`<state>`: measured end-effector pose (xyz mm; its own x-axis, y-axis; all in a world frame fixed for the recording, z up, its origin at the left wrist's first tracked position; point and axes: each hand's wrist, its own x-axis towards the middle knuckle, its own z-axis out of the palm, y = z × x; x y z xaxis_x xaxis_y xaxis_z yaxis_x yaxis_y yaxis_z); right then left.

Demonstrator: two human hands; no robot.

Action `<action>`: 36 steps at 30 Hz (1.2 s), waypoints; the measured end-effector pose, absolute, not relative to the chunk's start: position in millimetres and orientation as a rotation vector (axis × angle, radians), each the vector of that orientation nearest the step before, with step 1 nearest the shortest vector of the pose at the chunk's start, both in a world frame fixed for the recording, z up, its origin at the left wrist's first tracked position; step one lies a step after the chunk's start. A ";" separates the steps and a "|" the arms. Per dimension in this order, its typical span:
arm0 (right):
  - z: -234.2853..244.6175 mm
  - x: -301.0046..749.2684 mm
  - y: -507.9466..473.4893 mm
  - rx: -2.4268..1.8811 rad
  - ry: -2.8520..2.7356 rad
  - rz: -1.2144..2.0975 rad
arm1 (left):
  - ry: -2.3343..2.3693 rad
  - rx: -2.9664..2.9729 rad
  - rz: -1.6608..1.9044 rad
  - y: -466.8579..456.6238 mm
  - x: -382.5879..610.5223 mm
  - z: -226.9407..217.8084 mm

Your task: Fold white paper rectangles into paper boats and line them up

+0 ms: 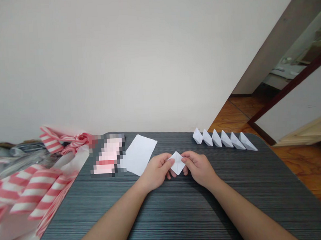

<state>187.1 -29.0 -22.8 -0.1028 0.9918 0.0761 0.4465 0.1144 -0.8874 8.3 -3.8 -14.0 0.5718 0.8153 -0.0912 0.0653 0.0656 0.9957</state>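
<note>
Between my two hands is a small piece of folded white paper [177, 164], diamond-shaped with a crease down its middle. My left hand [158, 170] pinches its left corner, thumb on top and fingers underneath. At the right corner, my right hand [199, 168] grips it the same way. The folded paper is held just above the dark table [166, 217]. Beyond my left hand lie flat white paper sheets [141, 153]. Several folded paper boats [222, 139] stand in a row at the table's far right.
A blurred-out pink and white rectangular item [108, 154] lies at the table's far left. Red-and-white striped cloth [39, 185] is heaped beside the left edge. A pale wall [146, 63] rises behind the table, and wooden floor [304, 162] shows on the right.
</note>
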 end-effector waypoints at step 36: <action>-21.0 189.5 -29.8 -1.320 -1.720 1.031 | 0.855 1.374 0.709 -2.3 10.0 -16.3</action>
<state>189.5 -29.8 -21.0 -0.2122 0.9745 0.0731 0.3948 0.1539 -0.9058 10.0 -2.3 -16.3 0.5276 0.8434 -0.1019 0.0563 0.0849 0.9948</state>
